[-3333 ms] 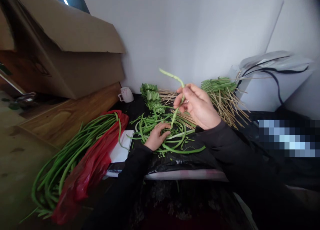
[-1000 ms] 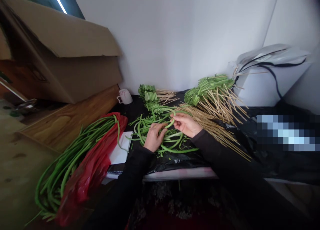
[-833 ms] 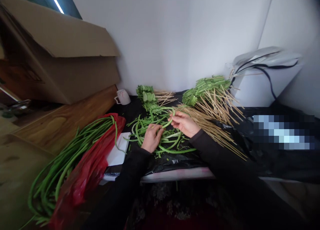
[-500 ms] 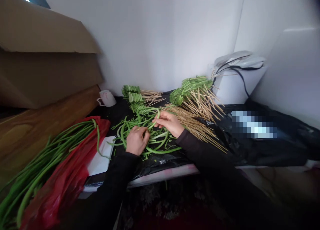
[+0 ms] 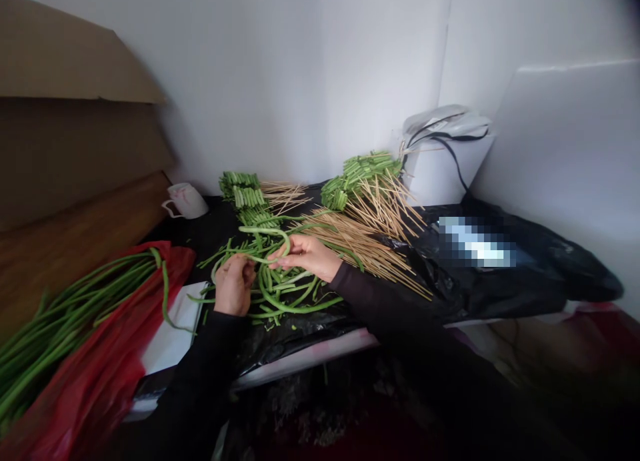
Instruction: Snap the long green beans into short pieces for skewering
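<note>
A long green bean (image 5: 266, 231) curves up and round between my hands, above the pile on the table. My right hand (image 5: 306, 255) pinches it between thumb and fingers. At its other end my left hand (image 5: 234, 284) is closed, its fingertips pressed on the bean's tip. Beneath both hands lies a loose heap of cut pieces and whole long beans (image 5: 295, 307) on black plastic. Just right of the heap is a spread of bare bamboo skewers (image 5: 380, 251). Behind it are skewered bean pieces in a left stack (image 5: 247, 197) and a right stack (image 5: 367, 171).
On the left, a red plastic bag (image 5: 115, 337) holds many long beans (image 5: 85, 311), beside a white sheet (image 5: 173, 334). A white mug (image 5: 187, 202) and a cardboard box (image 5: 75, 141) stand behind. At the right are a white container (image 5: 440, 171) and black plastic (image 5: 540, 267).
The view has turned right, so the scene shifts left. My hands have moved slightly apart, and the held bean now loops over toward the left.
</note>
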### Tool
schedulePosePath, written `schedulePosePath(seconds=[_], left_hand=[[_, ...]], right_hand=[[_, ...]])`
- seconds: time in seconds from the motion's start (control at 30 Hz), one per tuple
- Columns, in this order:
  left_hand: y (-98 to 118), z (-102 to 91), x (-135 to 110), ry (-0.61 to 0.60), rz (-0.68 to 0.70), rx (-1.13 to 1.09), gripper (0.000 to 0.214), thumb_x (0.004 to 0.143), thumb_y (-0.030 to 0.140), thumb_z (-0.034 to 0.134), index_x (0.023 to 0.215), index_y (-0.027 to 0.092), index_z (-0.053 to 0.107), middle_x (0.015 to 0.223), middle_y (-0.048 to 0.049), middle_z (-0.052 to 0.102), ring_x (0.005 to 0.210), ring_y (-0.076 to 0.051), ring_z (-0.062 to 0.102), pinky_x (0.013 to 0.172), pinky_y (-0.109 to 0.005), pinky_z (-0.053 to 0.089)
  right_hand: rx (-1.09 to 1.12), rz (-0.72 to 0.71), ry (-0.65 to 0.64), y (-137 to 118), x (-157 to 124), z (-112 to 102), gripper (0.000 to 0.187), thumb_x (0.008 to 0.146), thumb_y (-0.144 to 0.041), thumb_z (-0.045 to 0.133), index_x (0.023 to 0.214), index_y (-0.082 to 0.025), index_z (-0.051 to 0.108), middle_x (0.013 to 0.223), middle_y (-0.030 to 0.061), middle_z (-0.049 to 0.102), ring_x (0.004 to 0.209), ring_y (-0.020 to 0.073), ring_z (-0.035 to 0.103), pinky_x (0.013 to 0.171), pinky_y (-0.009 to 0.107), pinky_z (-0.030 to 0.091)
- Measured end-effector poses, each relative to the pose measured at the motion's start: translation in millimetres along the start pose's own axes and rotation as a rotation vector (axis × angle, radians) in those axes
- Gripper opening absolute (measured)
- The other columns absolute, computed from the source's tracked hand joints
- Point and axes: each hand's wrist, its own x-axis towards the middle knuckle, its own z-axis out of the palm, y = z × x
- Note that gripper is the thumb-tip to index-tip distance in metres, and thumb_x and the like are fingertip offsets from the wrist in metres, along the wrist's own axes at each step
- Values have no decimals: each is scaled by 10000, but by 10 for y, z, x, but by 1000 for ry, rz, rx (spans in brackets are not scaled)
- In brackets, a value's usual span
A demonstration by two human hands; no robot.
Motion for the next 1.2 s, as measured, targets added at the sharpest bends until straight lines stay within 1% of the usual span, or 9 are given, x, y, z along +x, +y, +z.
schedulePosePath(seconds=[0.1,0.2,0.37,0.5,0.6,0.77,0.93,1.07,1.2], left_hand=[[32,17,-52,-101,-23,-87,179,736,294,568,618,170,516,505,61,342,432,-67,274,408,-191,208],[33,10,-97,-316,-23,-115,178,787,333,619,782,156,640,568,29,478,495,-81,402,458,-190,302],[-50,-10,-107,-467,141,213,251,829,396,609,876,157,669,641,-9,598,564,-141,518,542,-246,407],[-98,-16,-93,-379,375,566,272,870,374,529,824,156,685,711,-41,651,681,-195,586,672,-298,441],[-95,-24,-86,-250,359,676,279,868,354,506,863,150,695,722,-47,679,684,-201,606,691,-300,441],[-80,-17,-85,-176,281,648,282,845,381,542,876,161,717,711,-28,704,631,-169,603,644,-266,436],[-90,-10,-100,-149,241,607,336,786,447,641,615,161,685,493,12,573,482,-127,485,519,-247,363],[-67,-28,-124,-45,236,515,326,875,399,535,961,145,720,720,-26,680,586,-143,575,569,-244,436],[-30,-19,-175,-154,387,489,354,933,385,460,979,148,719,867,-69,711,698,-164,620,684,-276,473]], right_hand=[[115,-13,100,13,8,-75,220,708,-286,786,786,-182,608,949,31,738,833,146,713,684,220,526],[223,12,149,14,-9,-149,245,690,-257,807,793,-190,595,915,11,741,835,137,712,715,220,533],[276,94,29,-7,-48,-98,272,688,-277,814,805,-181,588,877,13,733,803,142,713,699,223,542],[327,99,-62,-89,-66,-65,248,714,-267,798,821,-181,591,815,4,723,762,133,709,678,214,549],[378,43,-52,-191,-85,-142,190,749,-239,760,833,-191,596,841,1,730,706,105,692,670,204,546],[379,-45,30,-295,-102,-266,155,756,-236,736,828,-204,603,838,-15,721,654,96,663,652,220,537],[206,32,70,-234,-89,-204,216,701,-289,779,793,-194,608,891,0,710,710,100,663,626,199,508],[132,44,61,-160,-93,-158,208,713,-299,775,799,-188,621,846,5,692,718,105,659,611,199,502],[47,39,68,-116,-96,-120,212,719,-312,773,816,-189,630,793,3,671,731,123,657,618,220,506]])
